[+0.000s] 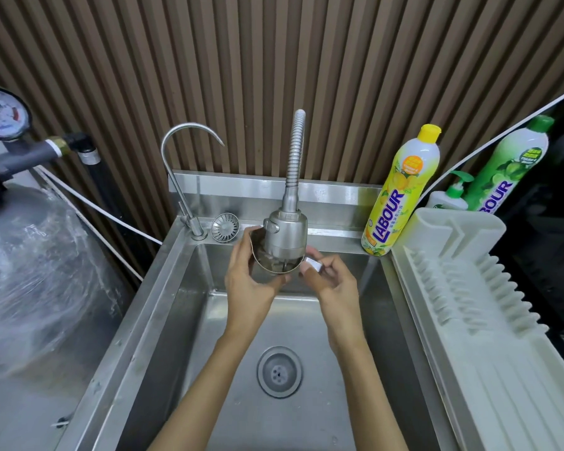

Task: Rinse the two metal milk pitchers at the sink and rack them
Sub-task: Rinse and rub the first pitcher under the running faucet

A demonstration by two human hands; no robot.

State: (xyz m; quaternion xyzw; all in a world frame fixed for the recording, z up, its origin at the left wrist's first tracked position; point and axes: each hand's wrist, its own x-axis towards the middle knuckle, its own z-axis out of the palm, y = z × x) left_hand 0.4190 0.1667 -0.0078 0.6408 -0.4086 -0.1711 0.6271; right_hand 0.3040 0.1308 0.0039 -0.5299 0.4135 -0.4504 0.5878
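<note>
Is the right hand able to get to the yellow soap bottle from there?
Probably yes. The right hand sits at the pitcher handle, and nothing stands between it and the yellow Labour bottle on the sink ledge.

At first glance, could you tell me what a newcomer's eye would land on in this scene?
Most likely the metal pitcher, held by the left hand and the right hand right under the spray faucet head, above the steel sink. Next, the bright yellow dish soap bottle standing at the sink's back right corner. The white drying rack to the right holds no pitcher.
</note>
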